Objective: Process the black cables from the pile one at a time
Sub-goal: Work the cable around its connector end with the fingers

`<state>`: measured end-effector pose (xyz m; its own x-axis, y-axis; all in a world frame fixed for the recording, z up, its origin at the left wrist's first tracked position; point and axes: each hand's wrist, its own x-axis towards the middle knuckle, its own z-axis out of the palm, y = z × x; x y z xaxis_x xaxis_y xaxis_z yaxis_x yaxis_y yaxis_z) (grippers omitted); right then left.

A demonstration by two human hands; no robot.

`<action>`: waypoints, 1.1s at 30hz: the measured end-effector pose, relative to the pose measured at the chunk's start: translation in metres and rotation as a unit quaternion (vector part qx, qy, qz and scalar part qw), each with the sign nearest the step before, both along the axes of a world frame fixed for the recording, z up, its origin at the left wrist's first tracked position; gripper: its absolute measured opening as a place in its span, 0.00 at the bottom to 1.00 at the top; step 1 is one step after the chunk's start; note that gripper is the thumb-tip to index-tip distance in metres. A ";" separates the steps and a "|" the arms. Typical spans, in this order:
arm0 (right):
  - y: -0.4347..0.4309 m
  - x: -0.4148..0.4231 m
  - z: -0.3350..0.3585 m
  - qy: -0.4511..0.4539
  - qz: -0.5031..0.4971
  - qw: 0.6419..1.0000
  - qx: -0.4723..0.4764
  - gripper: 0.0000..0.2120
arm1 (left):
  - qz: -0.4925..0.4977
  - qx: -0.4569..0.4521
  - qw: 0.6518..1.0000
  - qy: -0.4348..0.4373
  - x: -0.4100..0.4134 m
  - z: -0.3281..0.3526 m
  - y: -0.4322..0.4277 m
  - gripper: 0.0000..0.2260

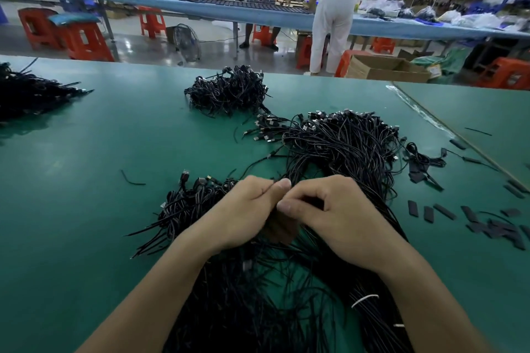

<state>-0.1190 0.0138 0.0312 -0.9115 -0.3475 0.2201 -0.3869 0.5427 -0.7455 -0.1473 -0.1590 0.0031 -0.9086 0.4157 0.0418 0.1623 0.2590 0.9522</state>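
A big pile of black cables point(341, 146) with USB plugs lies on the green table point(86, 180) and runs down under my arms. My left hand point(246, 209) and my right hand point(329, 215) meet over it at the centre. Both pinch one thin black cable point(275, 180) between thumb and fingers, thumbs almost touching. What lies under my palms is hidden. A smaller heap of black cables point(186, 203) sits just left of my left hand.
Another cable bundle point(229, 92) lies farther back, and one more point(31, 92) at the far left. Short black sleeve pieces point(487, 223) are scattered at the right. A white tie point(364, 299) binds cables near my right forearm. A person in white trousers point(329, 14) stands beyond the table.
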 end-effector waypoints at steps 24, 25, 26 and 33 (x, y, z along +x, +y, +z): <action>-0.011 -0.003 -0.016 0.001 -0.059 0.994 -0.094 0.09 | -0.018 0.152 0.975 -0.159 0.003 -0.013 -0.013 0.27; -0.014 -0.003 -0.017 0.016 -0.064 0.993 -0.099 0.09 | -0.008 0.151 0.974 -0.171 0.003 -0.012 -0.011 0.29; -0.017 -0.002 -0.017 0.024 -0.066 0.991 -0.110 0.10 | -0.009 0.160 0.967 -0.199 0.003 -0.013 -0.009 0.30; -0.025 -0.004 -0.021 0.045 -0.078 0.984 -0.155 0.10 | -0.056 0.156 0.946 -0.277 0.010 -0.014 -0.001 0.38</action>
<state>-0.1226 -0.0111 0.0105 -0.9201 -0.1073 0.3766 -0.3894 0.3526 -0.8509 -0.1373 -0.1597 -0.0111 -0.7776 0.5572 -0.2915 -0.3744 -0.0377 0.9265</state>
